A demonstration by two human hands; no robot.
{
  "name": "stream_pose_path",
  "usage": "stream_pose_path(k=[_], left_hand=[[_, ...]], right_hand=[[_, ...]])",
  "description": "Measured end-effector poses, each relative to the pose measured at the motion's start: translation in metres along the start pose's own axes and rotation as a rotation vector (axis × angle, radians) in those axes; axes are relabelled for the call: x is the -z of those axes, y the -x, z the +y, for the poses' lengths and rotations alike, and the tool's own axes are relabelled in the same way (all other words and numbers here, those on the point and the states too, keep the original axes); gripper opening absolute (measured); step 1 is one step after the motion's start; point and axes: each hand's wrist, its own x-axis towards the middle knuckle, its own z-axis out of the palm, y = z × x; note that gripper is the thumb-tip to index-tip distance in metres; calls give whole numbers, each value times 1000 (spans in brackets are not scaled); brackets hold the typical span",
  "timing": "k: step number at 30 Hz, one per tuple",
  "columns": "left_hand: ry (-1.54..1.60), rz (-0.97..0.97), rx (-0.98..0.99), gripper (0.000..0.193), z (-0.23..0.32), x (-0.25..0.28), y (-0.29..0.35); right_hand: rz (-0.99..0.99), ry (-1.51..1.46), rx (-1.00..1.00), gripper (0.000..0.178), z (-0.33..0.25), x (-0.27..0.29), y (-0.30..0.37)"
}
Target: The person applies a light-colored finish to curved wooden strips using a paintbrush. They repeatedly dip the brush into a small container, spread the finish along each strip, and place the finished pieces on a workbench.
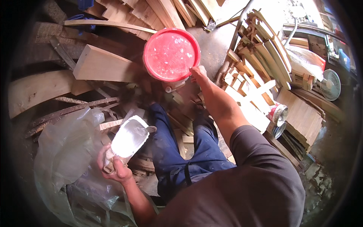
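Note:
My left hand (115,166) is wrapped round the narrow end of a white plastic container (130,136), which looks like a cut-open jug. Its open side faces up, and the inside shows bright white; I cannot tell whether that is its contents. A short brownish piece (151,129) sticks out past its right rim. Farther ahead, the fingers of my right hand (198,73) are closed on the near right edge of a round red lid (172,55) with white spots. A pale vessel (174,84) shows partly below the lid; whether the lid rests on it is unclear.
Thick planks (106,64) and curved boards (41,90) lie at the left. Stacked wood strips (261,56) stand at the right, near a tin (278,114) and a fan (330,84). Clear plastic sheeting (64,151) hangs beside my left arm.

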Motion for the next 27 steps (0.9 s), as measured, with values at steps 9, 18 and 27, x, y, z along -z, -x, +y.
stream_pose_path(k=[9,18,27], left_hand=[[-12,-71,0,45,-3,-16,6],[191,-67,-17,49,15,-43,-6],[347,-123,-202,46,34,-98,-51]], right_hand=[[305,172,133,32,-20,10,28],[196,-215,230,22,11,170,107],[523,630,42,34,197,305,178]])
